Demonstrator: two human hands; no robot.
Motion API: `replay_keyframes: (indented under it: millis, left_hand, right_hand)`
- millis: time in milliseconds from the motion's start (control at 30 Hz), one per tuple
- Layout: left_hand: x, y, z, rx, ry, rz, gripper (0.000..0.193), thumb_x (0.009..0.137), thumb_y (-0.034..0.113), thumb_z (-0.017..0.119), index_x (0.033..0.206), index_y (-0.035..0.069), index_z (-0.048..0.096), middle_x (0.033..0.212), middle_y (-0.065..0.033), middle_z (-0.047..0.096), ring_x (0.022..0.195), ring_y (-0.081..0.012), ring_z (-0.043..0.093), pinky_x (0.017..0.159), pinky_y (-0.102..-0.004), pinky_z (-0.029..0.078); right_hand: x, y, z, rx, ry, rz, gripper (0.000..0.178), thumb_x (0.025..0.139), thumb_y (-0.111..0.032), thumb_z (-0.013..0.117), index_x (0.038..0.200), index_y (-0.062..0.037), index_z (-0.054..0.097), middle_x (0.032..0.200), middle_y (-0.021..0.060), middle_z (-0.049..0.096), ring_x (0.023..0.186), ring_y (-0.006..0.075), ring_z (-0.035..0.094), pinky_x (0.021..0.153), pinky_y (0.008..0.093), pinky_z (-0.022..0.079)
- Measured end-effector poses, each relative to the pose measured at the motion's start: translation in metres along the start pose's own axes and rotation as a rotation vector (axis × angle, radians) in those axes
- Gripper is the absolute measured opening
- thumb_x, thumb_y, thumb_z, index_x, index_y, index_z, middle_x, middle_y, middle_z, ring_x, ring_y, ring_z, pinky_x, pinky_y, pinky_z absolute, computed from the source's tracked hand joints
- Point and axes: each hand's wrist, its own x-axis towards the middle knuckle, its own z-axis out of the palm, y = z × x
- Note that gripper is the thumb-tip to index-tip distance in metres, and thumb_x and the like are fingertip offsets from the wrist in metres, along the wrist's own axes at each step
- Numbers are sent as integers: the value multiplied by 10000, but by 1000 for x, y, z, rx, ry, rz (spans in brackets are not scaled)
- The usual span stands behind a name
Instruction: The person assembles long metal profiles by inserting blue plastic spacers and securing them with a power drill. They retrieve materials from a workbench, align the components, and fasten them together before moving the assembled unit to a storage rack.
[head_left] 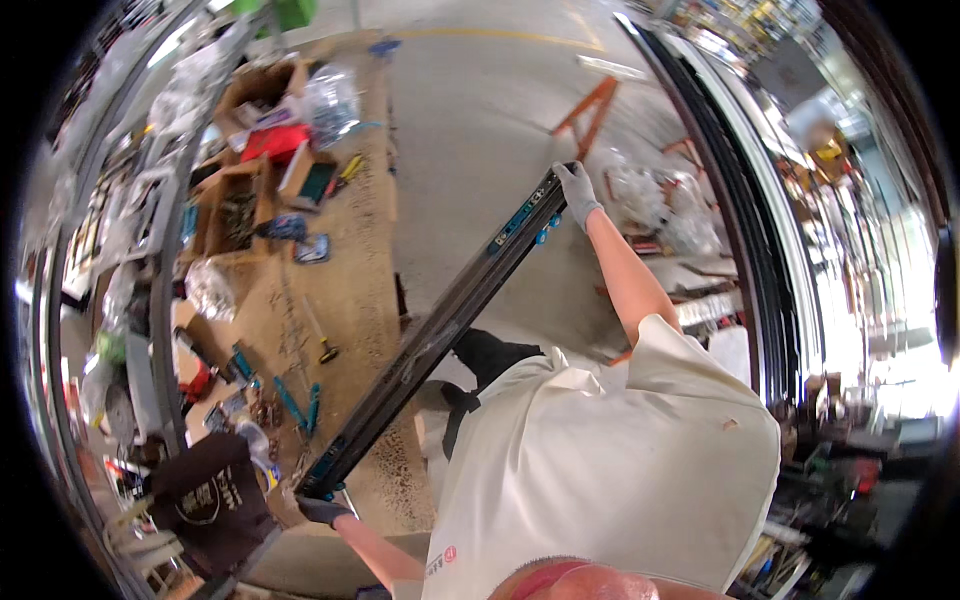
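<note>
A long dark metal profile [428, 345] slants across the view, from the workbench at lower left to above the floor at upper right. Teal-blue fittings [518, 218] sit near its far end, and more show at the near end. My gloved right hand [577, 192] is closed around the far end. At the near end, over the bench edge, my gloved left hand [322, 509] grips the profile; its fingers are partly hidden beneath. Close to that end lie teal-handled tools [290, 402] and a hammer [322, 335] on the bench.
The workbench [350, 260] carries open cardboard boxes [237, 210], a red packet [275, 143] and a drill-like tool [282, 228]. A dark cloth [212, 492] hangs at lower left. Orange trestle legs [590, 105] and plastic bags [640, 195] stand ahead; long profiles [735, 200] line the right.
</note>
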Motion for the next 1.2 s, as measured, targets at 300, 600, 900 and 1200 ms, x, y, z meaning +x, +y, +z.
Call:
replay_keyframes:
  millis: [300,600,900,1200]
  left_hand:
    - [-38,41,116,52,-331,250,461,1034,437,504,1151,35,697,1163,-116,677,983,-267,646,860,-426,528]
    - [-214,46,228,-80,-660,334,447,1031,445,494,1077,37,672,1085,-96,660,933,-242,626,807,-412,512]
    - [-462,18,335,-237,-1132,211,382,1048,387,553,1214,52,626,1178,-95,628,1059,-254,628,948,-405,526]
    - [-678,82,379,-269,-1465,57,395,1036,376,586,1279,69,636,1228,-80,675,1091,-240,657,962,-415,540]
  right_hand:
    - [-163,32,-253,557,375,11,322,991,-283,689,1184,-27,656,1044,41,663,971,139,590,861,294,468]
    - [-346,163,-497,618,901,-48,240,998,-283,617,1099,-68,652,958,4,602,873,115,555,800,276,461]
    - [-493,279,-701,397,1275,77,349,1033,-425,624,1089,-100,735,924,-41,611,807,86,543,699,271,439]
    - [-553,347,-712,601,1651,200,381,1001,-448,687,900,-81,709,768,-47,558,682,80,511,609,277,410]
